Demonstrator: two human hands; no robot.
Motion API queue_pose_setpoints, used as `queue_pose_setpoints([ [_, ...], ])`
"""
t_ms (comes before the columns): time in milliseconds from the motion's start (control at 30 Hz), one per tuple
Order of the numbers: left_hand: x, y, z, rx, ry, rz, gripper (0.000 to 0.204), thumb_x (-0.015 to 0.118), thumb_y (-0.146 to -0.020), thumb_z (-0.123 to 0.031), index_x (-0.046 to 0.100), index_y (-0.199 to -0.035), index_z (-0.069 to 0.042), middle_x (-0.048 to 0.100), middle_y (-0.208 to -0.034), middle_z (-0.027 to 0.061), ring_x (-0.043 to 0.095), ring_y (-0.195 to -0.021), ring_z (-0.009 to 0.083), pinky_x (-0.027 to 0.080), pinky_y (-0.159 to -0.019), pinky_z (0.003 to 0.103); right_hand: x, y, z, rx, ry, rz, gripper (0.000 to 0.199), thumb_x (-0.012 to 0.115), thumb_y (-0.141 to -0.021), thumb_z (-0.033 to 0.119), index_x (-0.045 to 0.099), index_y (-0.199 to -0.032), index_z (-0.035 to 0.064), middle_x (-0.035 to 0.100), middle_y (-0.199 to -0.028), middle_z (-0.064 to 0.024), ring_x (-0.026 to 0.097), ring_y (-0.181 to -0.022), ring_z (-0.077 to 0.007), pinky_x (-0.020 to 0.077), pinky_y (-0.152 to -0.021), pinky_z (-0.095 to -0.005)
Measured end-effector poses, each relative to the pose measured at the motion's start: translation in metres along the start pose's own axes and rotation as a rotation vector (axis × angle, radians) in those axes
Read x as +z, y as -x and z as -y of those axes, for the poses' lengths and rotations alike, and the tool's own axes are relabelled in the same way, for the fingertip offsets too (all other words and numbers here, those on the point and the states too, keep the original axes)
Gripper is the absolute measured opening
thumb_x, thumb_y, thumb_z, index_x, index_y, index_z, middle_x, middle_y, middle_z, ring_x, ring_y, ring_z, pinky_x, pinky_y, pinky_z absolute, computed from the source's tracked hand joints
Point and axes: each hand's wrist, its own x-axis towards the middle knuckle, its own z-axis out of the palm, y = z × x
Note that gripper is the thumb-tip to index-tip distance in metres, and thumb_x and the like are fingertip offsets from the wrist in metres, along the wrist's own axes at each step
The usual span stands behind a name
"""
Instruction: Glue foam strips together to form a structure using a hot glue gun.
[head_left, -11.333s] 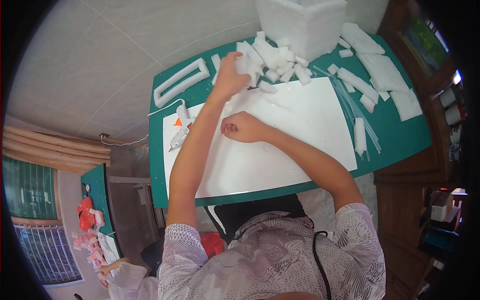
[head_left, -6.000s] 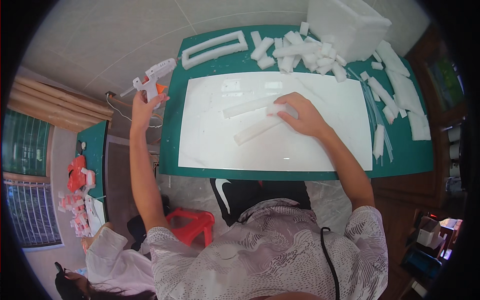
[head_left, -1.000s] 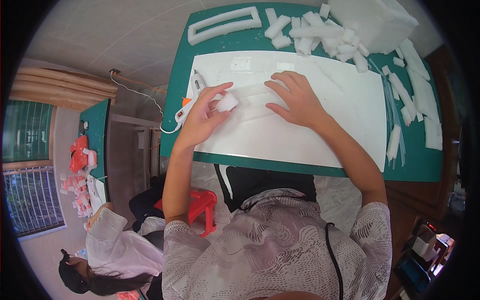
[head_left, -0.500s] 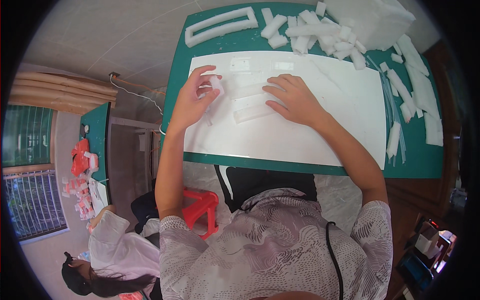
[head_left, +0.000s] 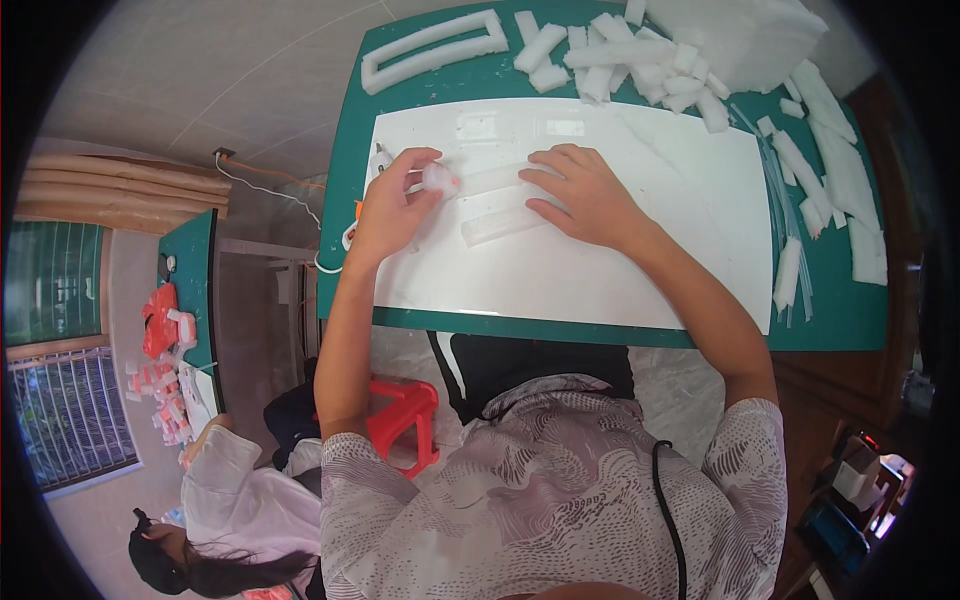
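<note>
A short white foam block (head_left: 438,180) is pinched between the thumb and fingers of my left hand (head_left: 395,205). It is at the left end of a long white foam strip (head_left: 490,180); whether they touch I cannot tell. A second foam strip (head_left: 498,226) lies below the first, roughly parallel, on the white board (head_left: 600,270). Spread out over the right ends of both strips, my right hand (head_left: 590,195) rests its fingertips there. Partly hidden behind my left hand is a white and orange tool (head_left: 380,157) that looks like a hot glue gun.
At the table's far edge lie a rectangular foam frame (head_left: 432,55), a heap of foam pieces (head_left: 650,65) and a big foam block (head_left: 745,40). Thin clear rods (head_left: 790,225) and foam offcuts (head_left: 840,165) line the right side. A person (head_left: 235,490) sits at the left, near a red stool (head_left: 405,425).
My left hand has shifted slightly down and turned the foam block, bringing it nearer the upper strip's left end. More of the white and orange tool shows. My right hand stays on the strips.
</note>
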Motion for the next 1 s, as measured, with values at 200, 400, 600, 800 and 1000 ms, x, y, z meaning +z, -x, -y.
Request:
queue_pose_setpoints([
  [200,0.005,-0.002,0.003,-0.01,0.021,0.004,0.046,0.066,-0.085,0.008,0.053,-0.128,-0.004,0.057,-0.13,0.008,0.06,-0.115,0.0173,0.051,-0.092,0.029,0.0,-0.001,0.0,0.027,-0.036,0.052,0.031,0.065,-0.092,0.027,0.066,-0.117,0.0099,0.06,-0.129,-0.011,0.051,-0.121,-0.0328,0.0386,-0.104,-0.0428],
  [400,0.008,-0.003,-0.003,-0.03,0.009,0.004,0.044,0.066,-0.086,0.007,0.053,-0.127,-0.004,0.058,-0.129,0.0074,0.06,-0.118,0.0192,0.053,-0.092,0.029,-0.002,-0.001,0.0,0.023,-0.036,0.042,0.03,0.065,-0.092,0.026,0.066,-0.117,0.0099,0.061,-0.128,-0.011,0.051,-0.121,-0.0323,0.039,-0.103,-0.0425],
  [600,0.011,-0.004,-0.006,0.004,-0.1,0.001,0.041,0.066,-0.085,0.008,0.055,-0.123,-0.003,0.06,-0.125,0.0075,0.059,-0.12,0.0214,0.054,-0.093,0.031,-0.001,-0.002,-0.001,0.021,-0.034,0.039,0.03,0.065,-0.092,0.026,0.067,-0.117,0.0102,0.061,-0.128,-0.011,0.052,-0.12,-0.0322,0.0387,-0.103,-0.0422],
  [800,0.012,-0.004,-0.009,0.05,-0.142,0.023,0.039,0.066,-0.085,0.008,0.056,-0.12,-0.003,0.061,-0.121,0.008,0.06,-0.119,0.0227,0.055,-0.093,0.032,-0.002,-0.001,0.0,0.033,-0.035,0.045,0.03,0.065,-0.092,0.026,0.067,-0.117,0.0105,0.061,-0.128,-0.0106,0.051,-0.121,-0.0314,0.0385,-0.103,-0.042],
  [1000,0.011,-0.004,-0.008,0.034,-0.113,0.035,0.038,0.066,-0.084,0.009,0.056,-0.118,-0.003,0.062,-0.12,0.0072,0.06,-0.118,0.0218,0.055,-0.093,0.033,-0.001,-0.002,0.001,0.041,-0.045,0.057,0.03,0.065,-0.092,0.027,0.067,-0.118,0.0106,0.061,-0.129,-0.0103,0.051,-0.121,-0.0318,0.0381,-0.104,-0.0422],
])
